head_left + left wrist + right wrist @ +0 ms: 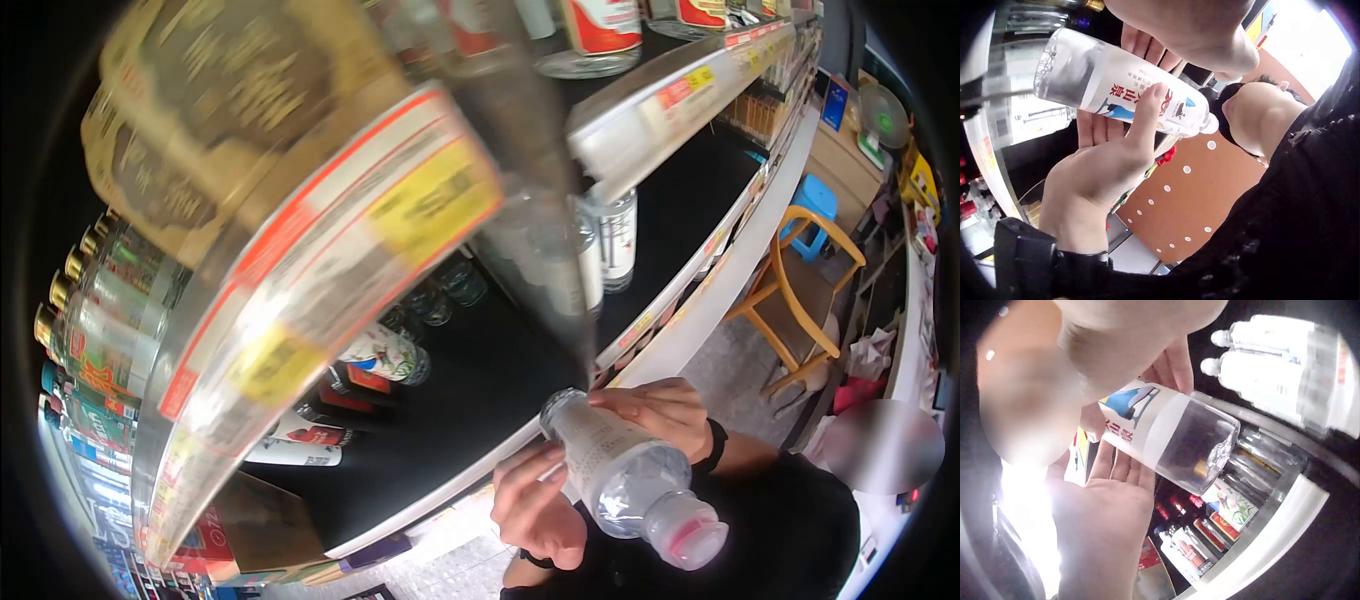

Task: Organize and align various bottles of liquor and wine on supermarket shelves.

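A clear bottle [620, 470] with a white label and a pinkish cap lies tilted between both hands, cap end toward me, in front of a shop shelf. My left hand [535, 505] cradles it from below; in the left wrist view its thumb [1147, 119] presses the label of the bottle [1122, 81] while the fingers lie behind. My right hand [655, 410] curls over the top near the bottle's base. In the right wrist view the bottle [1172, 431] rests across the left palm [1104, 506], with the right hand's fingers [1175, 362] on its far side.
A black shelf board with a white edge [680, 330] holds clear bottles [610, 240] and red-labelled ones. A price-tag rail [330, 280] of the shelf above looms close. A wooden chair [800, 290], a blue stool [815, 200] and a person, blurred, at the right.
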{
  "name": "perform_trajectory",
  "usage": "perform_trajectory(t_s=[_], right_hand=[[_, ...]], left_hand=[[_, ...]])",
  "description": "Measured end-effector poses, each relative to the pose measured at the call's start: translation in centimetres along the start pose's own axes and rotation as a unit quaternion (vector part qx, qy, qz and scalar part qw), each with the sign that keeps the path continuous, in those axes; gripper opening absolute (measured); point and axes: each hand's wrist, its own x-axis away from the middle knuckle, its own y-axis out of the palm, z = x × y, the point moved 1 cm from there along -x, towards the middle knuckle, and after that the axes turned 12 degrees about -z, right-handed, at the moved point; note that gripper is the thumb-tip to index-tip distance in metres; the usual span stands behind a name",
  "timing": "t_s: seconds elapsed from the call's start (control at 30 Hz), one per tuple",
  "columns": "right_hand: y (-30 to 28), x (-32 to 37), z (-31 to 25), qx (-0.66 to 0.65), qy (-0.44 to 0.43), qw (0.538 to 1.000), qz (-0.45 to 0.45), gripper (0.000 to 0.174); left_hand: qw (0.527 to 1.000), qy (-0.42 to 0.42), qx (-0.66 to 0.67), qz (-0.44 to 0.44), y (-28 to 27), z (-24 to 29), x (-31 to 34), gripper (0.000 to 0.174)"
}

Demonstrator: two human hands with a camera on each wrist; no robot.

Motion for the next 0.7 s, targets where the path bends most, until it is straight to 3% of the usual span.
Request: perform_trajectory(t_s=[0.03, 0.13, 0.2, 0.3, 0.37, 0.43, 0.7], right_hand=[[-1.4, 0.8, 0.5, -0.011, -0.002, 1.000, -0.011, 0.037], [-4.9, 4.0, 2.8, 0.010, -0.013, 1.000, -0.010, 0.036], [-7.4, 5.0, 4.1, 0.037, 0.008, 0.999, 0.000, 0.040], [-10.3, 4.7, 6.2, 0.087, 0.066, 0.994, 0.018, 0.050], [-11.7, 4.3, 8.2, 0.106, 0.109, 0.988, 0.020, 0.066], [-12.0, 5.0, 11.0, 0.120, 0.131, 0.983, 0.039, 0.067], [-11.3, 1.5, 15.8, 0.017, 0.171, 0.975, 0.141, 0.073]], left_hand=[[1.000, 0.006, 0.008, -0.008, 1.4, 0.5, -0.3, 0.070], [0.999, 0.026, 0.026, -0.018, 5.7, 0.6, -0.7, 0.072], [0.996, 0.009, 0.024, -0.085, 8.4, -0.1, -1.0, 0.070], [0.982, -0.094, 0.051, -0.158, 11.9, -1.4, -2.1, 0.063], [0.964, -0.165, 0.051, -0.201, 13.8, -2.7, -2.4, 0.064], [0.933, -0.266, 0.061, -0.234, 15.1, -3.9, -1.6, 0.070], [0.898, -0.363, 0.149, -0.201, 19.3, -6.3, -1.9, 0.076]])
